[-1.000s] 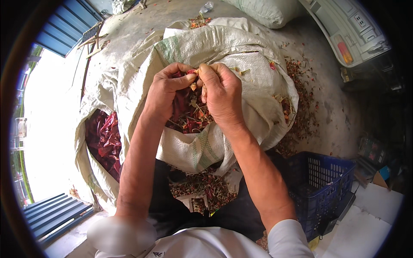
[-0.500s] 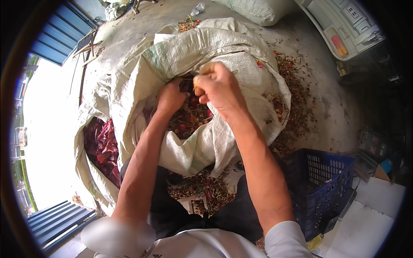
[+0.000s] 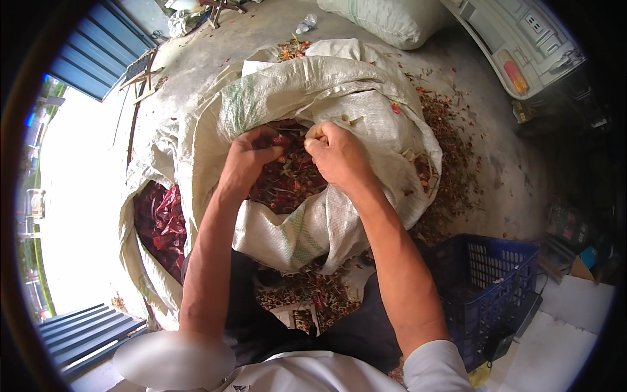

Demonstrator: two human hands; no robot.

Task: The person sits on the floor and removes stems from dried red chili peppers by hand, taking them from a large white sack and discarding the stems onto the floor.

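Note:
Both my hands work over the mouth of a white woven sack [image 3: 313,72] with rolled edges. Inside it lie dried red chili peppers [image 3: 290,183] mixed with pale stems and bits. My left hand [image 3: 248,157], at the left of the opening, is closed on a dried red chili pepper [image 3: 281,141] between thumb and fingers. Across from it, my right hand [image 3: 336,155] is pinched near the right edge of the opening; what its fingertips hold, if anything, is too small to make out. A few pale scraps [image 3: 353,121] rest on the sack's fold beyond that hand.
At left, another sack opening [image 3: 157,222] shows dark red, shiny chilies. A blue plastic basket [image 3: 490,287] stands at my right. Chili scraps [image 3: 450,137] litter the floor right of the sack. A full white sack [image 3: 385,19] and a vehicle's rear [image 3: 522,52] stand farther off.
My hands have drawn slightly apart and nearer to me. A chili now shows in my left hand. The yellowish bit at my right fingertips no longer shows.

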